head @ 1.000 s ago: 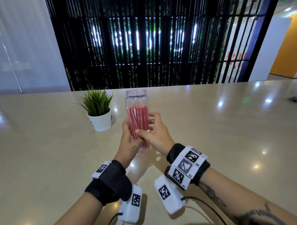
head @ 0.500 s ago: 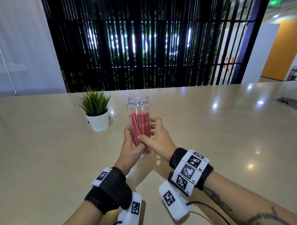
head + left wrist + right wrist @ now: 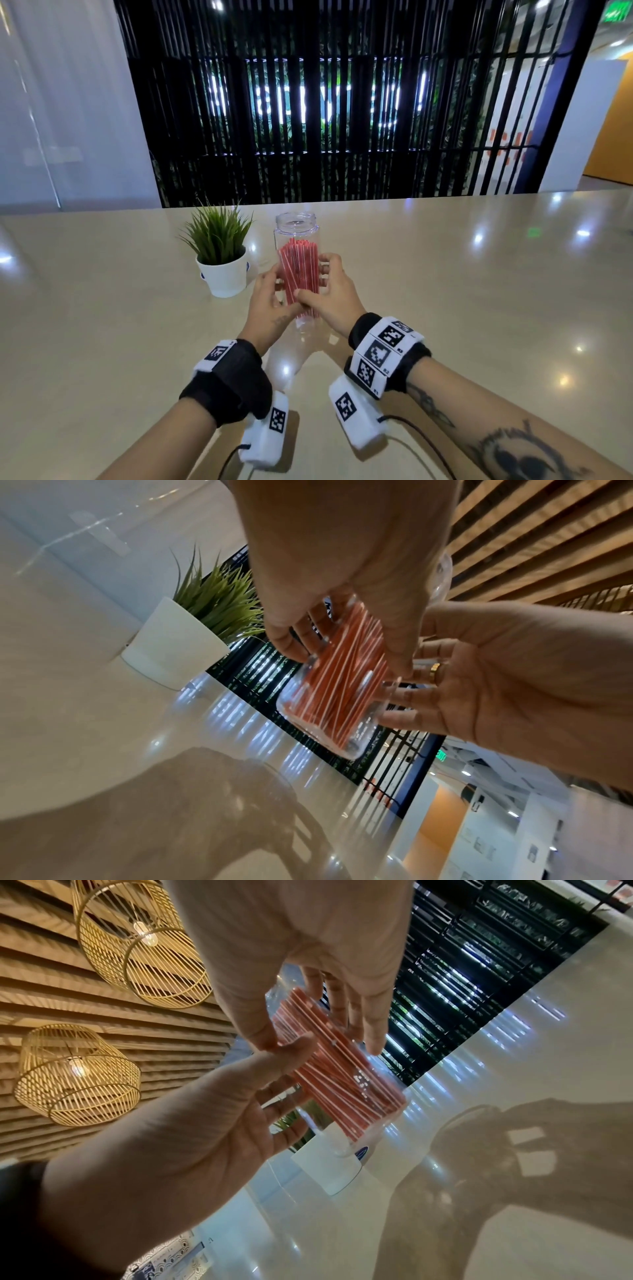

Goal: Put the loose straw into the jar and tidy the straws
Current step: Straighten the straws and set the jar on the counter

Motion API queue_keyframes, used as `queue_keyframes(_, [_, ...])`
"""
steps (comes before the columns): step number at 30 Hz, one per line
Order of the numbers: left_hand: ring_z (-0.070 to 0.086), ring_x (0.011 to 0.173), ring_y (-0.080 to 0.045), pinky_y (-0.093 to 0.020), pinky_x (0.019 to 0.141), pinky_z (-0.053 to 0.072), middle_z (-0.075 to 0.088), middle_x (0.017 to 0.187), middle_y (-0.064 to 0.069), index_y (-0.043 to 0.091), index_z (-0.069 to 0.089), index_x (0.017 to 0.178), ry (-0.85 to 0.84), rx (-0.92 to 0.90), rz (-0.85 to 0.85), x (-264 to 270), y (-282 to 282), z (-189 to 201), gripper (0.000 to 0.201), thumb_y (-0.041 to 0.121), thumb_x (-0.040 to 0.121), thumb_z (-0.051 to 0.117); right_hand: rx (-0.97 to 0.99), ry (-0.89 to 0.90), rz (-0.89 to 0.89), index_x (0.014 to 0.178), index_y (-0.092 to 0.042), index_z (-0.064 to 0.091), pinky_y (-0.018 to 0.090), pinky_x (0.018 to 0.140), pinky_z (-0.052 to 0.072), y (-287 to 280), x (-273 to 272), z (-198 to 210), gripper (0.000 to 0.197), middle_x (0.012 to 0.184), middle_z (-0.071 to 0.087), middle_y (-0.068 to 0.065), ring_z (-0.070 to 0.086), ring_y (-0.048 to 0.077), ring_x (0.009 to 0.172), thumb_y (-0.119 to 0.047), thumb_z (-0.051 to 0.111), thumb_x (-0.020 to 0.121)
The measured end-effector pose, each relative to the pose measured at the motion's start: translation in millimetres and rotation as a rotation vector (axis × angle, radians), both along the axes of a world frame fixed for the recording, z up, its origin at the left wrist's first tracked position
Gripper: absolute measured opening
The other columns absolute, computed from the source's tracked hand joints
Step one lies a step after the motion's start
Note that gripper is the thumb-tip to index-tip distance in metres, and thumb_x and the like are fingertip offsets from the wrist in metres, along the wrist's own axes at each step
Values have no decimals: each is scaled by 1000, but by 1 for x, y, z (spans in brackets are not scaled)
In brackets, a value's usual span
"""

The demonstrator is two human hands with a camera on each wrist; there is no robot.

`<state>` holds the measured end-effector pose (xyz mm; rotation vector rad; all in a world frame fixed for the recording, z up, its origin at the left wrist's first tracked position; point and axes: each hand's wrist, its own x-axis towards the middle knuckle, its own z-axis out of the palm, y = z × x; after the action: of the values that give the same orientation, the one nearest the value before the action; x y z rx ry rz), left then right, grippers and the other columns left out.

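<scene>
A clear jar (image 3: 296, 224) stands mid-table with a bundle of red straws (image 3: 299, 270) upright inside it, their tops below the open mouth. My left hand (image 3: 270, 301) grips the jar's left side, thumb in front and fingers behind. My right hand (image 3: 332, 294) grips the right side the same way, and the two thumbs meet at the front. In the left wrist view the left hand (image 3: 342, 547) wraps the jar (image 3: 342, 718) opposite the right hand (image 3: 514, 683). The right wrist view shows the right hand (image 3: 291, 934), the left hand (image 3: 171, 1150) and the straws (image 3: 342, 1074). No loose straw is in view.
A small green plant in a white pot (image 3: 221, 274) stands just left of the jar, close to my left hand. The glossy beige table (image 3: 479, 308) stretches wide to the right and front. A dark slatted screen rises behind its far edge.
Both hands have stayed around the jar. The straws lean less and stand straighter than a second ago. The head view has tipped upward.
</scene>
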<state>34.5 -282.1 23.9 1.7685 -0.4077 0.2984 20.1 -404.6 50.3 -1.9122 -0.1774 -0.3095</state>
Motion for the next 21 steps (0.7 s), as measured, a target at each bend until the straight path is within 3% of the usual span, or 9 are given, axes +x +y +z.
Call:
queue_keyframes(3, [49, 89, 2, -6, 72, 45, 49, 98, 11, 13, 50, 117, -37, 8, 25, 18, 0, 7, 59, 15, 63, 75, -25, -15, 13, 129, -7, 34, 28, 100, 43, 2, 21, 4, 64, 128, 53, 14, 53, 24, 117, -10, 70, 77])
queue_keyframes(5, [51, 89, -2, -15, 78, 45, 55, 104, 2, 12, 50, 115, -62, 16, 53, 32, 2, 12, 53, 5, 70, 75, -55, -32, 13, 130, -6, 34, 25, 96, 40, 3, 34, 8, 64, 129, 54, 14, 53, 25, 118, -10, 70, 77])
queue_keyframes(8, [55, 96, -15, -32, 88, 47, 55, 113, -6, 4, 44, 125, -47, -12, 73, 53, 7, 19, 62, 4, 71, 74, -56, -43, 2, 129, -4, 34, 31, 99, 42, 5, 54, 17, 63, 129, 55, 17, 55, 28, 117, -10, 71, 78])
queue_keyframes(13, [53, 109, -24, -42, 96, 47, 53, 116, -9, 1, 40, 126, 3, 0, 82, 85, 10, 20, 65, -3, 70, 72, -34, 8, -30, 127, -5, 35, 43, 102, 46, 10, 84, 17, 60, 127, 54, 19, 56, 32, 114, -10, 70, 78])
queue_keyframes(17, [54, 113, -29, -47, 99, 45, 57, 124, -17, 2, 40, 126, 62, 122, 148, 107, 10, -2, 68, -2, 67, 73, -84, 93, -61, 126, -4, 35, 36, 94, 47, 18, 100, -1, 59, 125, 57, 20, 58, 33, 111, -7, 69, 78])
queue_keyframes(21, [53, 115, -30, -41, 103, 40, 57, 124, -18, 2, 41, 127, 122, 182, 152, 117, 9, -26, 67, -3, 68, 73, -127, 160, -102, 121, -3, 36, 32, 83, 49, 21, 106, -22, 54, 118, 63, 20, 63, 32, 102, -4, 69, 78])
